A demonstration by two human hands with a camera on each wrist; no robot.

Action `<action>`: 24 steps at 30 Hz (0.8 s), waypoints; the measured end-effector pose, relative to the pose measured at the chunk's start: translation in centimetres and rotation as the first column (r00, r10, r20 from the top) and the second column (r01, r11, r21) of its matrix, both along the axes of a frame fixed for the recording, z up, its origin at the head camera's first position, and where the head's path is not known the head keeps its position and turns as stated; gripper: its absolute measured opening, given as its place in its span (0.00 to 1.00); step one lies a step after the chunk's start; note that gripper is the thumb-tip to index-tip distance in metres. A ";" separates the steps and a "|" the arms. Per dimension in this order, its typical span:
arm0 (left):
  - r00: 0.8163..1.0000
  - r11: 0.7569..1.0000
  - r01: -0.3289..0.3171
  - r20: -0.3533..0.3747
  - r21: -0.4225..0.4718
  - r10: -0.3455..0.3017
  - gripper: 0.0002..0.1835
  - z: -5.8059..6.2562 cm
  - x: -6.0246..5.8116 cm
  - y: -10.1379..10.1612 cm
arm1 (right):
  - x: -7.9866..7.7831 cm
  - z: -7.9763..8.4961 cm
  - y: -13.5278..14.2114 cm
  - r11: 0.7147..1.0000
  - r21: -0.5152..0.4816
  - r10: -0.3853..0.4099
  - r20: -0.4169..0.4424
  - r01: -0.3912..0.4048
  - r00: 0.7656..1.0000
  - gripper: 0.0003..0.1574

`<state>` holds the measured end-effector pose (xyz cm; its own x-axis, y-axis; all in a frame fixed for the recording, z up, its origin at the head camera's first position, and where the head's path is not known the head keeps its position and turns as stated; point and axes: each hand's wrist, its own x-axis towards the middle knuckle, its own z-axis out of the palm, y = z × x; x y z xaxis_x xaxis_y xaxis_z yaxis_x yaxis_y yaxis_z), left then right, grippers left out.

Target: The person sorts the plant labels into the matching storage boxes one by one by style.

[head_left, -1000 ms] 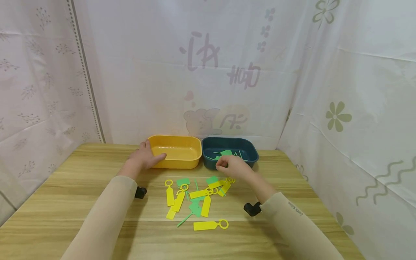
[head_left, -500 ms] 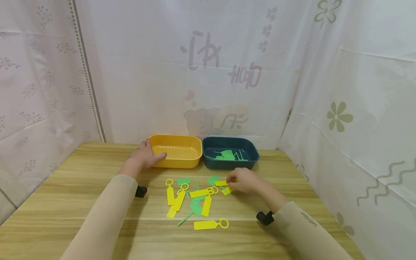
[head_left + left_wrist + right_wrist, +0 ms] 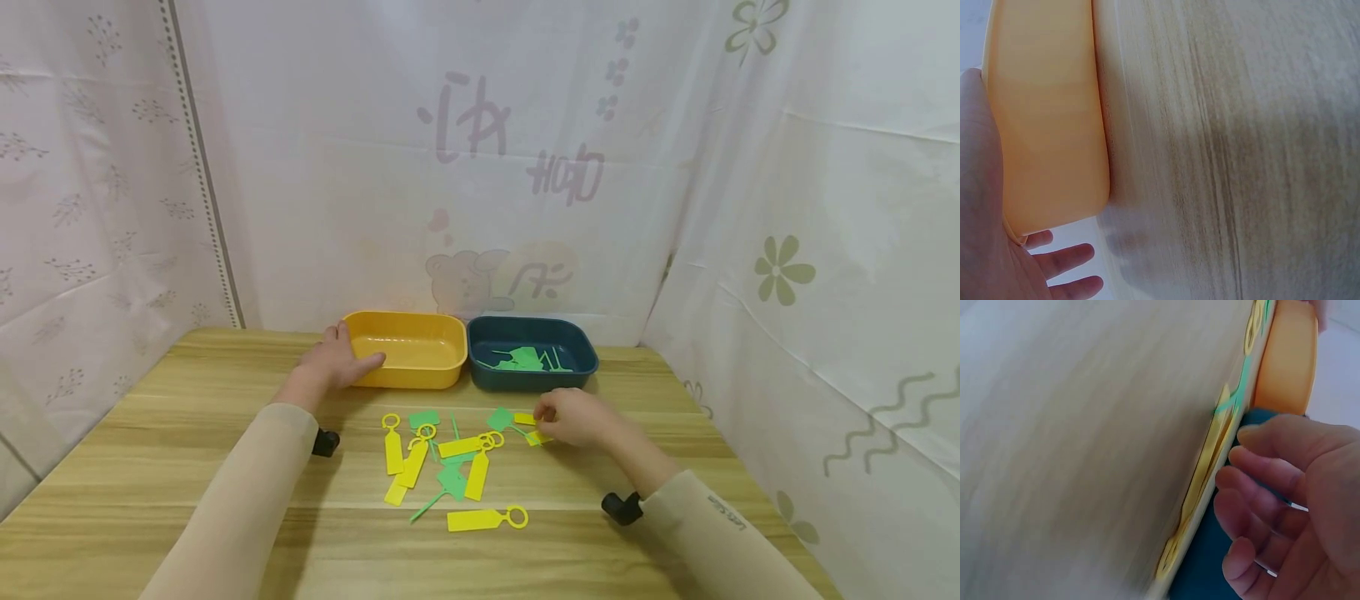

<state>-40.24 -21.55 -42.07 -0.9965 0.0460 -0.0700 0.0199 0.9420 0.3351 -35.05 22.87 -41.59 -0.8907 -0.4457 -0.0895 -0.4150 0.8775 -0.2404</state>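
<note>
My left hand (image 3: 327, 358) rests at the left front corner of a yellow plastic bin (image 3: 412, 379). The thumb lies along the front rim and the straight fingers (image 3: 1066, 259) extend past the end wall. On the table, two yellow loop tags (image 3: 1200, 475) lie partly beneath my right hand (image 3: 573, 417), their ring ends hidden in the head view. The right fingers (image 3: 1241, 487) curve loosely, with thumb and index apart and nothing visible between them. A green tag (image 3: 500, 419) touches these tags, its stem reaching toward them.
Several yellow tags (image 3: 393, 450) and green tags (image 3: 452, 482) are scattered over the middle of the wooden table (image 3: 360, 550). Beside the yellow bin stands a dark blue bin (image 3: 525, 382) with green tags (image 3: 525, 358) inside. Patterned curtains (image 3: 337, 167) enclose the back and sides.
My right hand came down from the front of the blue bin to the yellow tags, then edged right. Those tags and the green one beside them shifted right. The left hand stayed put.
</note>
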 end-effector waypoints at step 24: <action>1.000 1.000 0.003 -0.017 0.006 -0.003 0.67 0.1 0.5 0.1 | 0.6 -0.4 -3.4 0.997 0.073 0.019 -0.034 -0.017 0.999 0.08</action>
<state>-39.79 -21.42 -42.01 -0.9974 0.0495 -0.0527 0.0287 0.9397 0.3408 -34.41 19.50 -42.02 -0.8858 -0.4550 -0.0911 -0.4378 0.8845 -0.1612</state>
